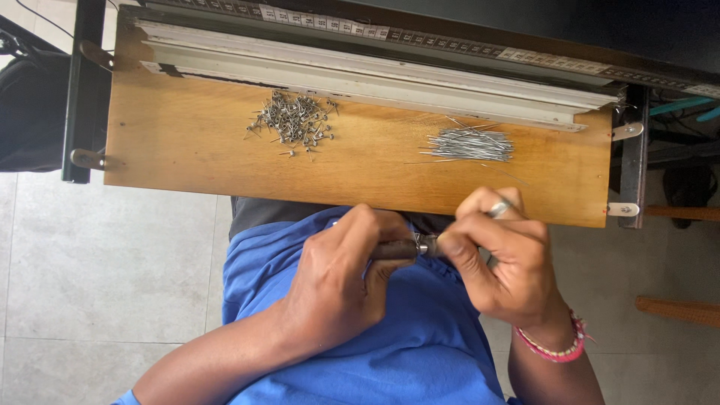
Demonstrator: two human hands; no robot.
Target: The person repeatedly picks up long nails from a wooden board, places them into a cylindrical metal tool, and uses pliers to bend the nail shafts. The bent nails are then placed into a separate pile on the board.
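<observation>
Two heaps of metal: both on the wooden surface (187,142), well apart from each other.
Far left: dark bag-like shape (30,112) beyond the surface's edge, over the pale tiled floor (90,270).
Left heap: short headed nails (294,120) — jumbled, a few strays at the near side, just below the pale moulding strips (375,75) along the far edge.
Far edge: measuring tape strip (420,41) running past the mouldings, left to right.
Left hand (337,277): below the near edge of the surface, over the blue-shirted lap (420,345); grip closed tight round the dark handle of a small tool (401,249), fingers curled over it.
Small tool: level, held between both hands, off the surface, metal collar pointing toward the right hand.
Right heap: long thin pins (471,144) — lying mostly side by side, one or two loose strands trailing off.
Right hand (502,259): thumb and forefinger pinched together at the tool's metal tip; whether a pin sits between them, cannot tell. Silver ring (499,208) on one finger, beaded bracelet (559,349) at the wrist.
Far right: metal brackets (626,131) on the surface's end.
</observation>
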